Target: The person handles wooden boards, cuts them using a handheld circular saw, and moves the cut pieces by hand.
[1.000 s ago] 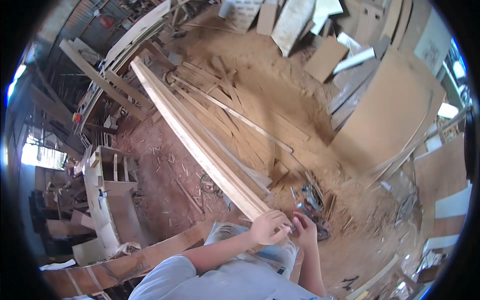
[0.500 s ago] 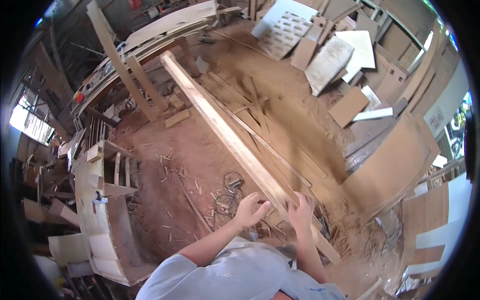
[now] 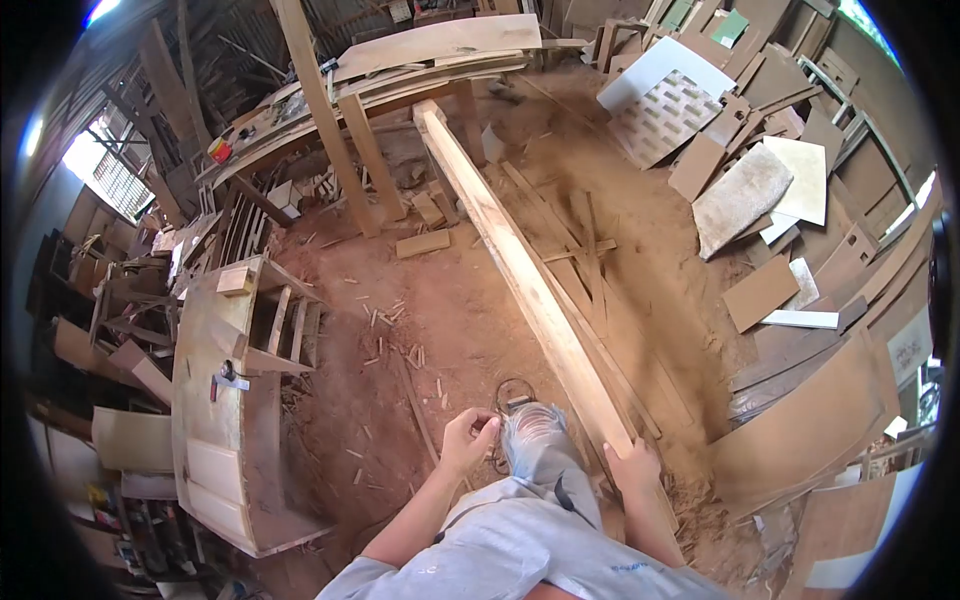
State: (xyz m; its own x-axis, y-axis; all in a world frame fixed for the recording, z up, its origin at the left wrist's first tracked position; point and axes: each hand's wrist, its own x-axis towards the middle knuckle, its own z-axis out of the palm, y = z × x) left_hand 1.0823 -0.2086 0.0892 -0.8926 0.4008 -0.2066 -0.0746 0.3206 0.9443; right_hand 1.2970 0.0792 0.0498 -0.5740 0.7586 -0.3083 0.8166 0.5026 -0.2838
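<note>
A long pale wooden board (image 3: 520, 275) runs from the far wooden bench down to my right side. My right hand (image 3: 634, 466) grips it near its close end, with the thumb on top. My left hand (image 3: 470, 438) is raised left of the board, apart from it, fingers curled in and thumb pressed toward them; whether anything small is between them cannot be made out. Just right of that hand is my knee in worn, light trousers (image 3: 540, 440).
A workbench (image 3: 440, 60) stands at the far end. To the left is a wooden cabinet (image 3: 215, 430) with a small tool on it. Panels and offcuts (image 3: 745, 195) lean at the right. Loose strips (image 3: 590, 250) and a cable lie on the dusty floor.
My left hand has moved left, away from the board. My right hand has closed on the board near its close end. The view has swung, and my knee now shows between my hands.
</note>
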